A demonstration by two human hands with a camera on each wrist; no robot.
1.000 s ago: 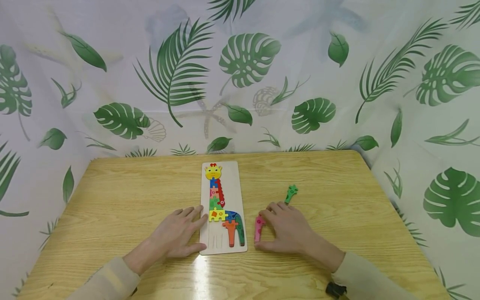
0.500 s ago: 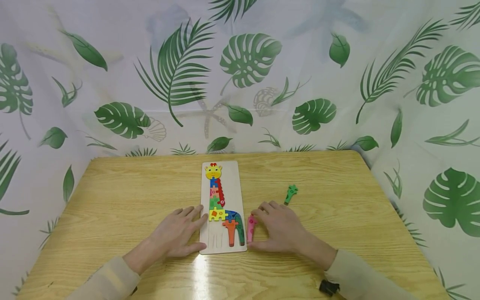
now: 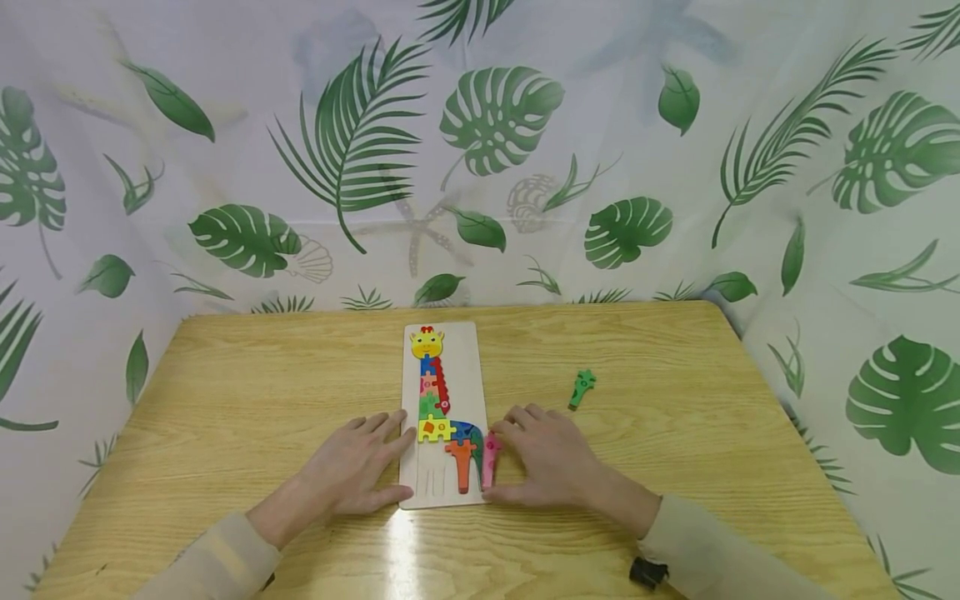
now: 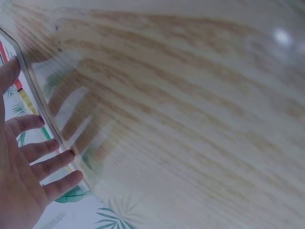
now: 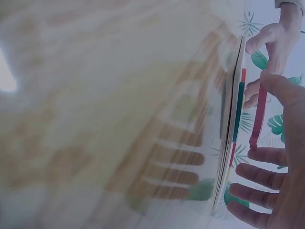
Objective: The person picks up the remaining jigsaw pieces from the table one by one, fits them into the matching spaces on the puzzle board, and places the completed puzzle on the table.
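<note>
A pale wooden puzzle board [image 3: 467,358] lies on the table, bearing a giraffe of coloured pieces with a yellow head [image 3: 427,343]. My left hand [image 3: 356,467] rests at the board's left side, its thumb and fingertips touching the edge; in the left wrist view those fingers [image 4: 40,169] are extended. Between thumb and index finger, my right hand [image 3: 555,462] pinches a pink leg-shaped puzzle piece [image 3: 491,460] at its two ends. In the right wrist view the pink piece [image 5: 259,114] is held apart from the board [image 5: 228,124]. From the head, it partly covers the dark green leg piece [image 3: 478,446].
A loose green puzzle piece [image 3: 582,390] lies on the wooden table [image 3: 675,400], beyond the right hand. On the board, outlined grooves [image 3: 431,482] show left of the orange leg piece [image 3: 463,468]. A leaf-patterned cloth [image 3: 480,167] hangs behind and beside the table.
My right hand has moved left with the pink puzzle piece, from the table beside the board to over its right edge. The left hand and board stay put.
</note>
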